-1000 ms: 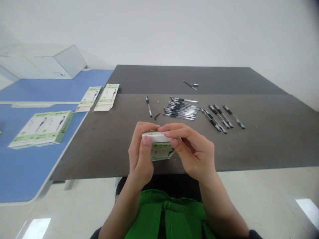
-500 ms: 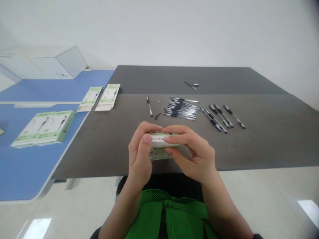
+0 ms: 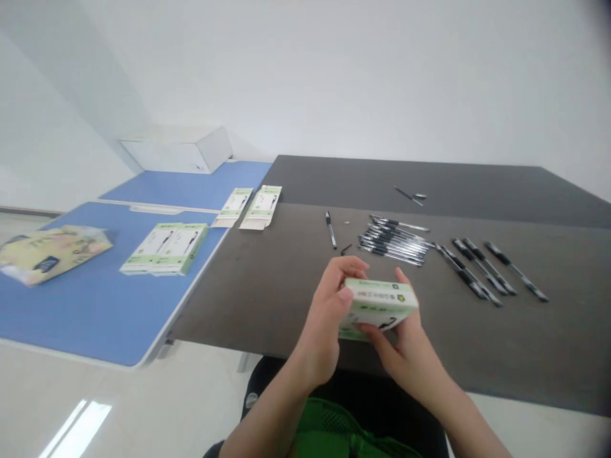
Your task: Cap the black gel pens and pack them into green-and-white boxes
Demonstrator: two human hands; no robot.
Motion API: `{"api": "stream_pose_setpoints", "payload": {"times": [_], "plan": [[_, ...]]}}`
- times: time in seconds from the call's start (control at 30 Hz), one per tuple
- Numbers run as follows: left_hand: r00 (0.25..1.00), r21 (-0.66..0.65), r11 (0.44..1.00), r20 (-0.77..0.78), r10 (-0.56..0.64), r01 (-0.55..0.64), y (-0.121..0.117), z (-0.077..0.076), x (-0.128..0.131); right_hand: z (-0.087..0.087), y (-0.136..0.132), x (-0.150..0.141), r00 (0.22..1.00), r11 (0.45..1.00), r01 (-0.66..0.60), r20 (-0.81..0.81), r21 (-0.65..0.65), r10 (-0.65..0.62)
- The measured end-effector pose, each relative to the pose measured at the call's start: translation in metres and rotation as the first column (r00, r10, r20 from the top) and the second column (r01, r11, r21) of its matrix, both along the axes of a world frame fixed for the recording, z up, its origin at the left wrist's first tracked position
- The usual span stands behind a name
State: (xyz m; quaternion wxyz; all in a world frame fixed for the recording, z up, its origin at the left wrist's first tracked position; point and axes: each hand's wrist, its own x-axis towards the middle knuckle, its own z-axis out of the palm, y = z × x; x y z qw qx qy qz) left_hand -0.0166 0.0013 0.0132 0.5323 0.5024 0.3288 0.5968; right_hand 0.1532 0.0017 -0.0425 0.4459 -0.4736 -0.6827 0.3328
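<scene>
Between my two hands is a small green-and-white carton (image 3: pixel 382 299), its printed narrow end turned up toward me above the table's front edge. My left hand (image 3: pixel 331 318) is closed around the carton's left side, thumb at the upper corner. On the other side my right hand (image 3: pixel 405 343) grips it, thumb across the front face and fingers behind. Beyond the hands lies a row of black-and-clear pens (image 3: pixel 394 238). Several more pens (image 3: pixel 472 270) lie to the right, and a single pen (image 3: pixel 331 230) lies to the left. A small black piece (image 3: pixel 346 249) rests just past my left fingers.
Two flattened cartons (image 3: pixel 261 207) lie by the dark table's (image 3: pixel 267 286) left edge. On the blue table (image 3: pixel 143 312) are filled-out cartons (image 3: pixel 165 248), a yellow printed bag (image 3: pixel 57 251) and a white box (image 3: pixel 176 152). Pen parts (image 3: pixel 409 194) lie farther back.
My view has swung left, bringing the yellow bag in. My right fingers have moved off the carton's top end to its right side and back, uncovering the printed end.
</scene>
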Motion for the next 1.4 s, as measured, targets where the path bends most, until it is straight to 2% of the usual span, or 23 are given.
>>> {"api": "stream_pose_setpoints", "payload": {"times": [0.07, 0.13, 0.17, 0.23, 0.3, 0.37, 0.4, 0.47, 0.5, 0.53, 0.57, 0.6, 0.63, 0.7, 0.8, 0.93, 1.03, 1.1, 1.2, 1.27, 1.33, 1.4], "plan": [[0.988, -0.027, 0.997, -0.138, 0.074, -0.078, -0.006, -0.008, -0.006, 0.006, 0.008, -0.005, 0.998, 0.986, 0.049, -0.030, -0.157, -0.054], [0.935, -0.083, 0.989, -0.346, 0.085, -0.121, -0.015, -0.018, -0.010, 0.019, 0.017, -0.018, 0.992, 0.972, 0.068, -0.088, -0.225, -0.090], [0.909, -0.132, 0.983, -0.413, 0.060, -0.125, -0.019, -0.023, -0.011, 0.026, 0.021, -0.026, 0.990, 0.966, 0.025, -0.130, -0.256, -0.060], [0.899, -0.233, 0.958, -0.436, 0.048, -0.164, -0.024, -0.031, -0.016, 0.039, 0.029, -0.047, 0.970, 0.933, -0.169, -0.219, -0.318, 0.102], [0.900, -0.252, 0.929, -0.410, 0.149, -0.269, -0.025, -0.033, -0.030, 0.049, 0.038, -0.069, 0.919, 0.873, -0.370, -0.259, -0.318, 0.296], [0.860, -0.179, 0.907, -0.428, 0.278, -0.382, -0.020, -0.028, -0.058, 0.059, 0.048, -0.089, 0.836, 0.804, -0.547, -0.207, -0.234, 0.508], [0.815, -0.118, 0.888, -0.464, 0.347, -0.445, -0.016, -0.024, -0.079, 0.063, 0.054, -0.097, 0.774, 0.751, -0.633, -0.141, -0.186, 0.617], [0.653, 0.037, 0.790, -0.541, 0.531, -0.612, -0.006, -0.014, -0.133, 0.073, 0.068, -0.113, 0.643, 0.641, -0.758, 0.027, -0.121, 0.766], [0.562, 0.106, 0.737, -0.578, 0.592, -0.668, 0.000, -0.010, -0.165, 0.076, 0.076, -0.120, 0.606, 0.616, -0.782, 0.113, -0.101, 0.788], [0.469, 0.184, 0.679, -0.595, 0.653, -0.711, 0.007, -0.006, -0.197, 0.079, 0.084, -0.128, 0.601, 0.623, -0.778, 0.190, -0.085, 0.776], [0.397, 0.252, 0.637, -0.602, 0.693, -0.729, 0.013, -0.004, -0.229, 0.081, 0.094, -0.136, 0.622, 0.656, -0.751, 0.251, -0.074, 0.741], [0.337, 0.313, 0.596, -0.594, 0.730, -0.740, 0.020, -0.003, -0.260, 0.081, 0.105, -0.144, 0.654, 0.698, -0.713, 0.296, -0.069, 0.697], [0.310, 0.331, 0.576, -0.593, 0.743, -0.748, 0.026, -0.003, -0.287, 0.080, 0.118, -0.153, 0.681, 0.737, -0.671, 0.330, -0.076, 0.654], [0.311, 0.333, 0.579, -0.594, 0.742, -0.745, 0.036, -0.008, -0.328, 0.077, 0.147, -0.172, 0.724, 0.804, -0.584, 0.380, -0.108, 0.576], [0.329, 0.333, 0.615, -0.617, 0.715, -0.714, 0.044, -0.024, -0.357, 0.072, 0.196, -0.203, 0.786, 0.889, -0.439, 0.424, -0.128, 0.449], [0.319, 0.348, 0.628, -0.634, 0.705, -0.696, 0.045, -0.041, -0.363, 0.066, 0.250, -0.248, 0.854, 0.972, -0.147, 0.472, -0.181, 0.217], [0.294, 0.367, 0.600, -0.620, 0.728, -0.711, 0.043, -0.042, -0.359, 0.055, 0.267, -0.275, 0.870, 0.971, 0.040, 0.487, -0.234, 0.081], [0.277, 0.385, 0.571, -0.596, 0.753, -0.725, 0.042, -0.036, -0.350, 0.048, 0.270, -0.283, 0.884, 0.961, 0.092, 0.465, -0.262, 0.042], [0.269, 0.419, 0.532, -0.540, 0.797, -0.736, 0.042, -0.022, -0.327, 0.043, 0.271, -0.272, 0.925, 0.953, 0.053, 0.373, -0.300, 0.066], [0.297, 0.412, 0.548, -0.531, 0.794, -0.728, 0.046, -0.013, -0.306, 0.047, 0.268, -0.251, 0.955, 0.952, -0.020, 0.277, -0.305, 0.109], [0.366, 0.363, 0.613, -0.554, 0.748, -0.702, 0.054, -0.007, -0.278, 0.056, 0.257, -0.221, 0.974, 0.949, -0.111, 0.157, -0.294, 0.162], [0.478, 0.283, 0.701, -0.563, 0.674, -0.655, 0.063, -0.004, -0.243, 0.068, 0.237, -0.189, 0.977, 0.943, -0.194, 0.034, -0.271, 0.211]]}}
